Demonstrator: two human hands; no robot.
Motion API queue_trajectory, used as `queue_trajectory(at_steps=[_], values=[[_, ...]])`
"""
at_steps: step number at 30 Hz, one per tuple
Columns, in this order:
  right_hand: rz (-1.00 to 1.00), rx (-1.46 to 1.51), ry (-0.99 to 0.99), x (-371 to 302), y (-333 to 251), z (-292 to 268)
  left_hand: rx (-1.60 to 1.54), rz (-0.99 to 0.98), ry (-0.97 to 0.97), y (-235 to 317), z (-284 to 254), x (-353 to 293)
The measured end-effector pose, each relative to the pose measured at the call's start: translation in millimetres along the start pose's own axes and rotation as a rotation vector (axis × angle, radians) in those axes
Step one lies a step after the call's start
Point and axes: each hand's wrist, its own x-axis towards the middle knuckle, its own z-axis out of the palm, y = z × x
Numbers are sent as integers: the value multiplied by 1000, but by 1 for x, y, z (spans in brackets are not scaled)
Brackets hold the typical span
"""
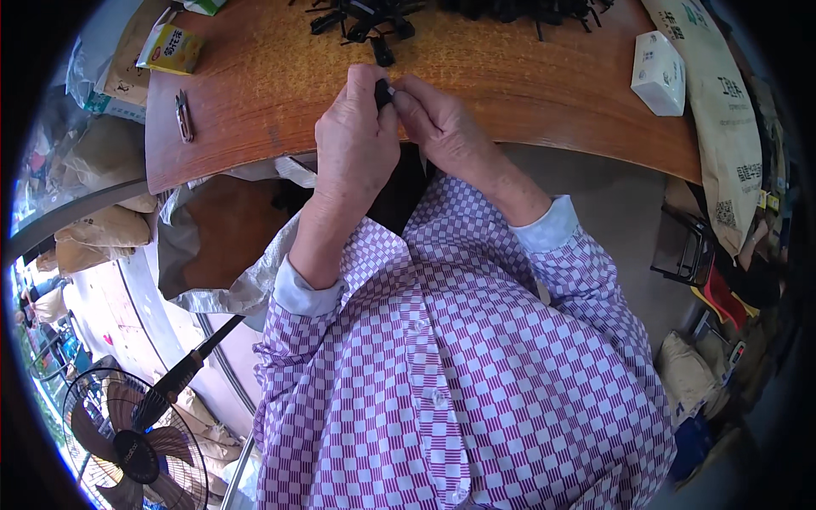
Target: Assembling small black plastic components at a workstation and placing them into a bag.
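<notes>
Above the table's near edge, my left hand (355, 140) is closed around a small black part (384, 94), gripping it between thumb and curled fingers. My right hand (449, 134) meets it from the right, thumb and forefinger pinched at the part's side, where a tiny pale bit shows. Most of the part is hidden by my fingers, so its exact kind cannot be made out. Just beyond my hands, a heap of black parts with thin prongs (367, 19) lies on the wooden table (272, 93). A second dark heap (527, 8) is cut off by the top of the view.
Thread snips (184, 116) and a yellow packet (172, 48) lie on the left of the table; a white tissue pack (659, 75) sits on the right. A large open sack (223, 300) hangs below the left edge. A fan (136, 450) stands lower left.
</notes>
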Motion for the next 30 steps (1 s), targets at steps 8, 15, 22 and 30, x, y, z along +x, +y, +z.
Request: queue_trajectory(at_steps=[8,15,22,30], values=[[3,198,5,-4,-16,-10,-521,-88,-24,-1,-13,1],[51,462,-39,-2,-11,-13,-1512,-431,-170,-15,-17,-3],[214,692,-166,3,-6,-18,-1449,-439,-351,-10,-22,-11],[253,478,-240,8,-6,-20,-1141,-298,-429,-17,-25,-17]])
